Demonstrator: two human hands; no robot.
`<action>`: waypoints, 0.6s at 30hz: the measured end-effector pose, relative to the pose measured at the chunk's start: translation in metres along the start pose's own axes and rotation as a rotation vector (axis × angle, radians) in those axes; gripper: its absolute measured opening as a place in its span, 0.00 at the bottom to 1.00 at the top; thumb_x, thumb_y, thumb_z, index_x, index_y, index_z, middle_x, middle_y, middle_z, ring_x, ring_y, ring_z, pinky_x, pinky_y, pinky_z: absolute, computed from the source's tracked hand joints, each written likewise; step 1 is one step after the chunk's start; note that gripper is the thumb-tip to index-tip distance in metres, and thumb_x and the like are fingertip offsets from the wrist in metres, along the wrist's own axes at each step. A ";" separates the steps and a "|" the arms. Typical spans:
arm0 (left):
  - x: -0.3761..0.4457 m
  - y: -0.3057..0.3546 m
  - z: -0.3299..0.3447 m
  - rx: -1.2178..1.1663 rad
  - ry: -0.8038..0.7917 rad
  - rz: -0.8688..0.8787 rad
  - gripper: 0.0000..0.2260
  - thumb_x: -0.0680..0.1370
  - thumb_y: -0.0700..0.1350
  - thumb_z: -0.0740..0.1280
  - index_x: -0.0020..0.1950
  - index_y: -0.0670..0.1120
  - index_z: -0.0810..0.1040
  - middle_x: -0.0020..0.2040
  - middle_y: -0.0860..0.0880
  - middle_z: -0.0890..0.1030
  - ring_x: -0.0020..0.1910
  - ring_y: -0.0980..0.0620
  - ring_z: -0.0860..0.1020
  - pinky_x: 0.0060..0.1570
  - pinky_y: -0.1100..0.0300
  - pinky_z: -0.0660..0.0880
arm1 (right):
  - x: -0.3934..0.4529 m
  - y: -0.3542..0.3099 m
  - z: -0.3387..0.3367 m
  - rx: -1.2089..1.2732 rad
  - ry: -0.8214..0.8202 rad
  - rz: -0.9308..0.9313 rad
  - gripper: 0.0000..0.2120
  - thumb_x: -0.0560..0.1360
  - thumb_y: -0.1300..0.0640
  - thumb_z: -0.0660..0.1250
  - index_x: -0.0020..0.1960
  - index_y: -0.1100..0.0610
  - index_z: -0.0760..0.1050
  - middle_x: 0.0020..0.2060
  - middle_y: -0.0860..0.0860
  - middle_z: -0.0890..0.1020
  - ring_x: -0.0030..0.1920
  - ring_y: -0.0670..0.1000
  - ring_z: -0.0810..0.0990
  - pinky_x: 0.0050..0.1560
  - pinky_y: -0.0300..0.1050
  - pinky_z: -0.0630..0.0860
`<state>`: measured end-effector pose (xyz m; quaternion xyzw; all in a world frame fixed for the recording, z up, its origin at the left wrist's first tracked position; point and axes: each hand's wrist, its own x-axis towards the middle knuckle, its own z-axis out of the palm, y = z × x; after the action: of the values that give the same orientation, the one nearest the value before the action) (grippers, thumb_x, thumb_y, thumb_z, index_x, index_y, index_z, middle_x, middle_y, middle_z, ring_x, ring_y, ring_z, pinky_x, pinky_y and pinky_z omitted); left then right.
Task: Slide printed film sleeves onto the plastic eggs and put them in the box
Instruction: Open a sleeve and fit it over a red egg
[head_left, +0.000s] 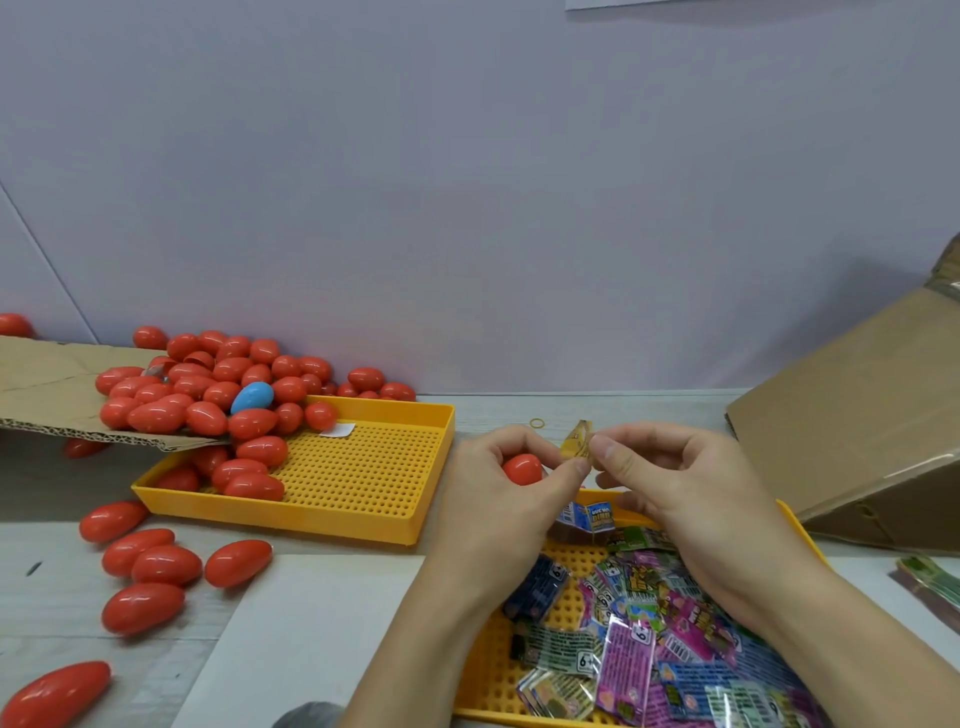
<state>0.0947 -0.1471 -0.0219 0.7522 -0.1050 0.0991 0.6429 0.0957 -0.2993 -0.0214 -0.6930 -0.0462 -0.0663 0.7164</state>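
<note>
My left hand (498, 483) curls round a red plastic egg (522, 468) above the table's middle. A small yellow printed film sleeve (575, 441) is pinched between my left thumb and the fingertips of my right hand (670, 486), just right of the egg. Beneath my hands a yellow perforated tray (566, 597) holds several loose printed sleeves (649, 623) in pink, green and blue. A cardboard box (852, 415) lies tilted at the right.
At the left a second yellow tray (363, 467) carries a heap of red eggs (208, 395) with one blue egg (252, 397), spilling from a cardboard flap (47, 384). Loose red eggs (150, 566) lie on the table. A rubber band (537, 422) lies behind my hands.
</note>
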 end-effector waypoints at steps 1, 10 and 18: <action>0.000 0.000 0.000 0.001 -0.002 0.004 0.11 0.73 0.45 0.76 0.33 0.50 0.78 0.27 0.56 0.75 0.26 0.60 0.74 0.28 0.69 0.70 | 0.000 0.001 -0.001 0.000 -0.011 0.005 0.16 0.59 0.43 0.74 0.43 0.50 0.85 0.38 0.50 0.86 0.42 0.49 0.84 0.43 0.46 0.78; 0.002 -0.006 -0.003 -0.110 0.014 0.001 0.05 0.75 0.46 0.75 0.39 0.50 0.82 0.26 0.54 0.73 0.24 0.55 0.71 0.27 0.62 0.71 | 0.000 -0.002 0.001 0.156 -0.162 0.122 0.12 0.62 0.51 0.74 0.43 0.55 0.85 0.39 0.50 0.82 0.40 0.46 0.79 0.37 0.41 0.75; 0.008 -0.012 -0.005 -0.429 0.072 -0.122 0.08 0.75 0.38 0.71 0.40 0.50 0.84 0.26 0.51 0.69 0.22 0.55 0.65 0.27 0.59 0.70 | -0.003 -0.002 0.003 -0.163 -0.270 -0.022 0.04 0.74 0.57 0.71 0.41 0.51 0.80 0.35 0.49 0.79 0.38 0.44 0.76 0.40 0.40 0.76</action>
<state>0.1059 -0.1411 -0.0298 0.5992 -0.0550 0.0621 0.7963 0.0928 -0.2961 -0.0195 -0.7510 -0.1444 0.0162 0.6442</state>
